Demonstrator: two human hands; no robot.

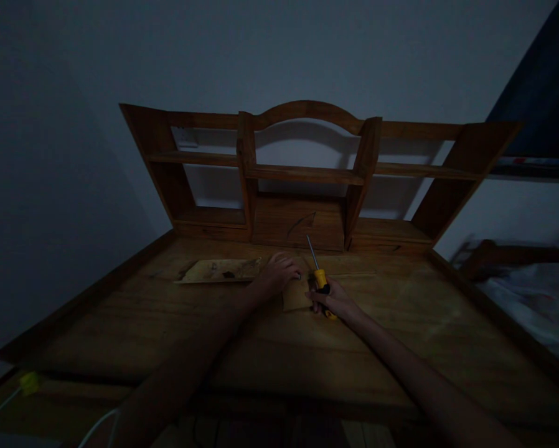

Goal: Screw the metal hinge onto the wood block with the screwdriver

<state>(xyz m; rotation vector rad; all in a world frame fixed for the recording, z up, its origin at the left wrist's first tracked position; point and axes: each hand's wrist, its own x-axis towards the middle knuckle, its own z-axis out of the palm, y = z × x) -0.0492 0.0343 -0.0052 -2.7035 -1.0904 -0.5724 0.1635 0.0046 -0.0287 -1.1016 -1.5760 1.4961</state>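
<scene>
My right hand [334,302] is closed round the yellow and black handle of a screwdriver [317,274]; its metal shaft points up and away toward the desk's back. My left hand [279,272] rests palm down on a small light wooden piece [294,296] on the desk, its fingers curled over the piece's far edge. The piece lies between both hands.
A thin wooden board [216,271] lies flat to the left of my left hand. A wooden hutch with shelves [307,174] stands at the back of the desk [401,336]. A bed [536,298] is at the right. White cables and a yellow object [27,382] hang at the lower left.
</scene>
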